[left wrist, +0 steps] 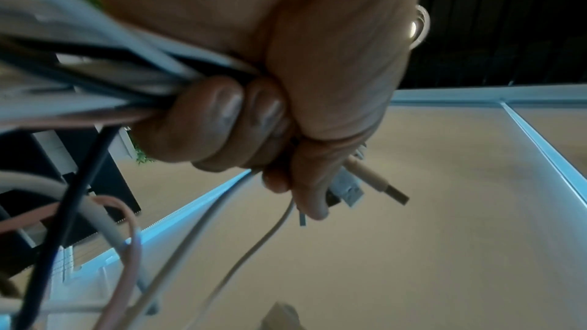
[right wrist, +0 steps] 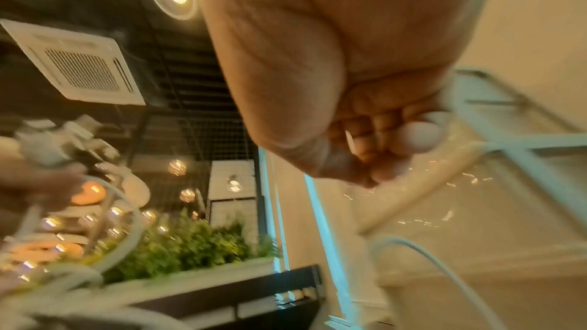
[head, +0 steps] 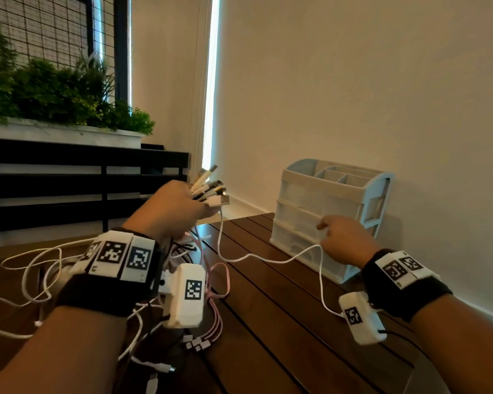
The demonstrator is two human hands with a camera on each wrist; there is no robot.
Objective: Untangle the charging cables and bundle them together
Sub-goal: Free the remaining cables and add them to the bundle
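A person's left hand (head: 174, 206), raised above a slatted wooden table (head: 282, 308), is clenched around a gathered bunch of charging cables (head: 182, 251), their USB plugs (head: 211, 184) fanning out past the knuckles; the left wrist view shows the fingers (left wrist: 219, 119) curled tight round white, black and pink leads. The right hand (head: 343, 240), out to the side in front of a pale plastic drawer organiser (head: 362, 189), pinches one white cable (head: 268, 258) that sags in a loop from the bunch across to it; what the fingertips hold appears to be a small white piece at that lead's far end, though blur leaves this uncertain. The rest of the tangle lies slack on the table under the left wrist, with a pink multi-head cable (head: 211, 322) trailing toward the near edge. The step in hand looks to be drawing a single lead free of the knot; next, that lead probably needs pulling clear along its length, then its loose end brought back beside the plugs, with the bundling not yet done.
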